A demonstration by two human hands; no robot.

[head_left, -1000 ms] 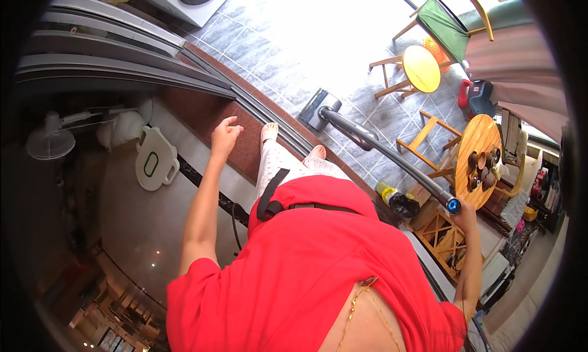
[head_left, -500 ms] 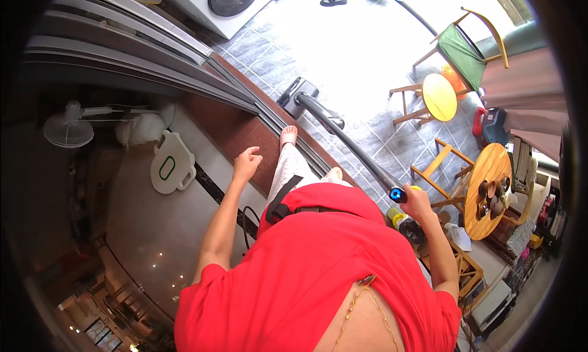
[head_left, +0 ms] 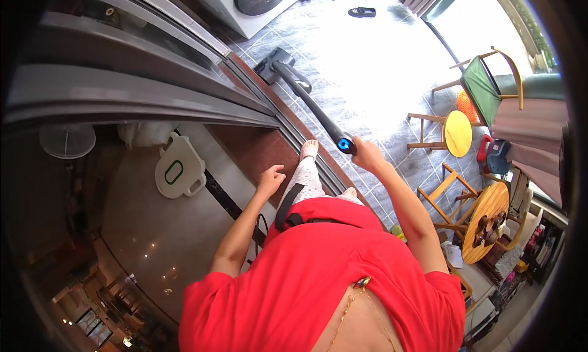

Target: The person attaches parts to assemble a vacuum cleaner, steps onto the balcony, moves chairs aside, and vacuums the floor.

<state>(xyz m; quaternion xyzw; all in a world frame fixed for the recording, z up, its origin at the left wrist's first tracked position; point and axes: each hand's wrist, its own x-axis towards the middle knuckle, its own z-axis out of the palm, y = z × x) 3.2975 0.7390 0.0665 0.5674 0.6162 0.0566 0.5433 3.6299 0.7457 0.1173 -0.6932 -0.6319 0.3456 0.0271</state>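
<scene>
My right hand (head_left: 369, 154) is wrapped round the handle of a stick vacuum cleaner (head_left: 317, 111), just behind its lit blue display. The dark tube slopes away to the floor head (head_left: 275, 65), which rests near the brown door sill on the grey tiles. My left hand (head_left: 271, 179) hangs free over the reddish-brown threshold (head_left: 245, 151), its fingers loosely bent and apart, holding nothing. Both my feet are by the sliding-door track (head_left: 288, 125).
A sliding door (head_left: 153, 89) stands at the left, with a white washing machine (head_left: 245, 9) beyond it. On the right are a yellow stool (head_left: 458, 134), a green chair (head_left: 481, 90) and a round wooden table (head_left: 484, 229). Shoes (head_left: 361, 12) lie far ahead.
My right hand has pushed the vacuum cleaner forward and left, so its head sits farther along the sill. My left hand has shifted a little right and down. The view has turned slightly.
</scene>
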